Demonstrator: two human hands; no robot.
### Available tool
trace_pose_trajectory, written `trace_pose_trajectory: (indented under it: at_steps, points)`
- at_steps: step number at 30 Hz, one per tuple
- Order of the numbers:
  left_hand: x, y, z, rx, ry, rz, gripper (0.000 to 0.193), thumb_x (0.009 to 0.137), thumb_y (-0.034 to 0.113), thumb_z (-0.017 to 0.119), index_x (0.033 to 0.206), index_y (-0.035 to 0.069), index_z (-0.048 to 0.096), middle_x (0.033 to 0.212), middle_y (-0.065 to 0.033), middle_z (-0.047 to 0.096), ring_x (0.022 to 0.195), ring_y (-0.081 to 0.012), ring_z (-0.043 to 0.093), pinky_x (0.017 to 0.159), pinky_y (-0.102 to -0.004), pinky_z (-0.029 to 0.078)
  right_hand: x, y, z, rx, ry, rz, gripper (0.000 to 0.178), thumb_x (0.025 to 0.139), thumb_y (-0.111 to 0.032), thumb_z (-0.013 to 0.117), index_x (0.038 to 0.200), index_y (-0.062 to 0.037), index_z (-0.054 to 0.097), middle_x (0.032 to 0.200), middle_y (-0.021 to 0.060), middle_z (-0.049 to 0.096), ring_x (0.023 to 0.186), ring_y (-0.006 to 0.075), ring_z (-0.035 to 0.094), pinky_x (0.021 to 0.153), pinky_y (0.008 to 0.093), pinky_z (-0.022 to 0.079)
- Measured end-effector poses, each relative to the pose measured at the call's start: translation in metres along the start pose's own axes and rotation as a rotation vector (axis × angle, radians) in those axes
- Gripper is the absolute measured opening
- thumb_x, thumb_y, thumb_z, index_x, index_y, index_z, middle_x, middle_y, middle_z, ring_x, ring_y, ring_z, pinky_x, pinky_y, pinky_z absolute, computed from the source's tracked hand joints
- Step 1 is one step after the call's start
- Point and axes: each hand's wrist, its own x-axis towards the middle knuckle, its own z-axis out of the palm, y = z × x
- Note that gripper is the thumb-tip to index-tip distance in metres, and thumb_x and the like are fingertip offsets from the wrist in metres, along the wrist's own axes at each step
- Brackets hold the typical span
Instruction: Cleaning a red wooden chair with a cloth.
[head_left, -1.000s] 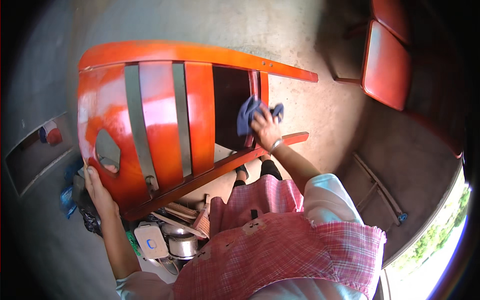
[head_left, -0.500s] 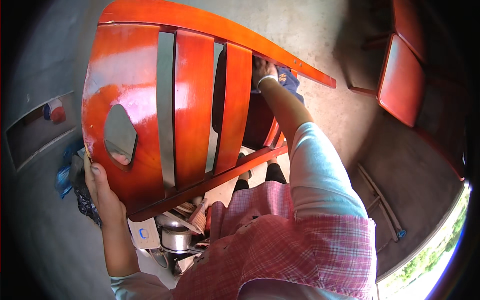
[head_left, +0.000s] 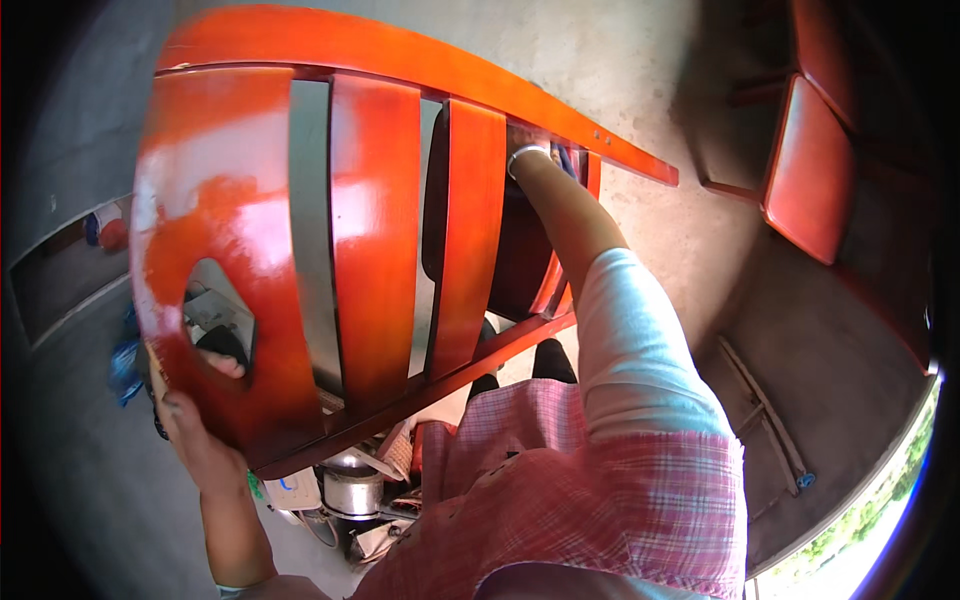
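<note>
A glossy red-orange wooden chair [head_left: 375, 230] is tilted in front of me, its slatted back facing up and its dark seat partly hidden behind the slats. My left hand [head_left: 205, 445] grips the top edge of the backrest, with the thumb on the near face. Fingertips show through the cut-out hole in the top board. My right hand [head_left: 530, 137] reaches between the last slat and the seat, partly covered by the side rail. A dark blue cloth [head_left: 566, 160] is bunched at that hand; the fingers on it are mostly hidden.
More red chairs [head_left: 810, 170] stand at the right. A metal pot [head_left: 352, 492] and mixed household items lie below the chair. A blue plastic bag [head_left: 126, 370] is at the left, near a wall recess [head_left: 70, 265]. A wooden stick frame [head_left: 765, 410] lies at the lower right.
The chair's top end has shifted left and slightly down with my left hand. My right hand has slid further behind the side rail, and less of the blue cloth shows.
</note>
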Motion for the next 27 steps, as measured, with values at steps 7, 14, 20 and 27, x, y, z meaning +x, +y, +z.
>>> trace_pose_trajectory:
  at_steps: [7, 14, 20, 27]
  points:
    - [-0.001, -0.004, -0.009, 0.023, 0.062, -0.041, 0.068, 0.09, 0.054, 0.043, 0.127, -0.002, 0.04, 0.087, -0.0082, 0.056, 0.083, -0.0159, 0.052, 0.079, -0.0289, 0.041, -0.092, -0.066, -0.012, -0.496, -0.386, -0.631, 0.056, 0.088, -0.036, 0.042, 0.137, -0.0092, 0.037, 0.148, 0.0095, 0.023, 0.136, 0.0372, 0.016, 0.099, 0.0715, 0.007]
    - [0.003, -0.002, -0.01, -0.085, -0.059, -0.049, 0.057, 0.093, 0.048, 0.042, 0.121, -0.001, 0.044, 0.09, -0.0072, 0.056, 0.086, -0.0154, 0.052, 0.082, -0.0296, 0.041, -0.089, 0.003, -0.065, -0.296, -0.072, -0.186, 0.055, 0.084, -0.036, 0.05, 0.134, -0.0129, 0.041, 0.145, 0.0093, 0.028, 0.136, 0.0297, 0.018, 0.107, 0.0541, 0.015]
    - [0.0, -0.003, -0.015, -0.161, -0.16, 0.005, 0.052, 0.094, 0.044, 0.042, 0.12, 0.0, 0.045, 0.093, -0.0076, 0.057, 0.089, -0.0159, 0.053, 0.085, -0.0308, 0.041, -0.152, 0.027, -0.061, -0.122, 0.187, -0.166, 0.047, 0.082, -0.022, 0.051, 0.128, -0.0119, 0.049, 0.144, 0.007, 0.03, 0.134, 0.026, 0.024, 0.105, 0.0501, 0.025]
    - [0.008, -0.002, -0.01, -0.158, -0.129, -0.026, 0.039, 0.096, 0.037, 0.039, 0.112, 0.003, 0.048, 0.089, -0.0057, 0.056, 0.083, -0.0132, 0.052, 0.081, -0.0285, 0.041, -0.208, 0.054, -0.074, 0.471, 0.148, 0.07, 0.027, 0.071, -0.001, 0.052, 0.094, -0.0132, 0.062, 0.105, 0.0091, 0.054, 0.101, 0.0327, 0.052, 0.084, 0.0392, 0.045]
